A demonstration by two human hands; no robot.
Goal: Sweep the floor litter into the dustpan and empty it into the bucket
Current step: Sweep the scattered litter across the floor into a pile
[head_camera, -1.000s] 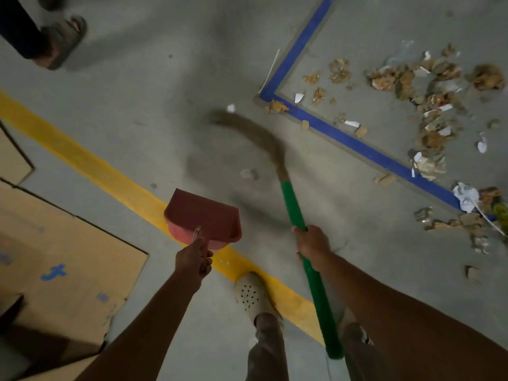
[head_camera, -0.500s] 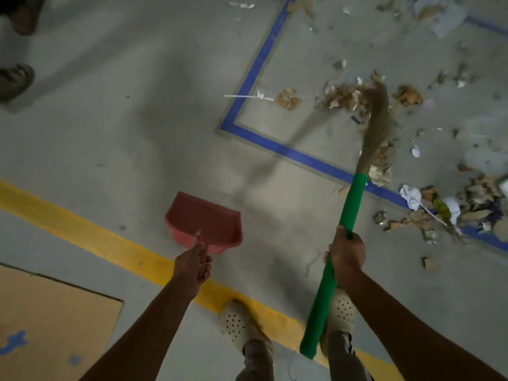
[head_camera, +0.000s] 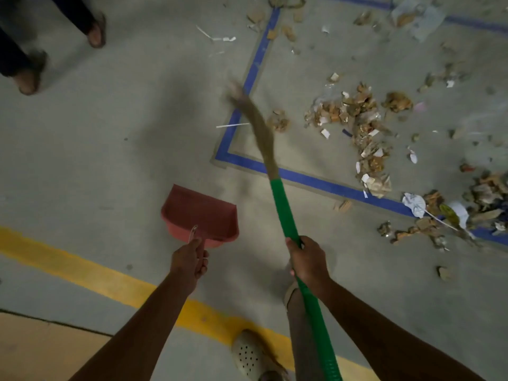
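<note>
Head view:
- Left hand (head_camera: 189, 259): fingers being curled round handle of red dustpan (head_camera: 200, 213); pan being held between yellow line (head_camera: 90, 273) and blue tape line (head_camera: 302, 180).
- Right hand (head_camera: 308, 262): fingers being wrapped tight round green broom (head_camera: 286, 213); blurred bristles (head_camera: 258, 125) being held over tape corner.
- Litter (head_camera: 362, 125): paper and brown scraps being kept inside tape outline, right of bristles, well apart from dustpan.
- 1 perforated shoe (head_camera: 247, 356) being rested on yellow line.

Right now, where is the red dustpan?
Head view, left of centre: the left hand holds the red dustpan beyond the yellow floor line, left of the green broom handle.
</note>
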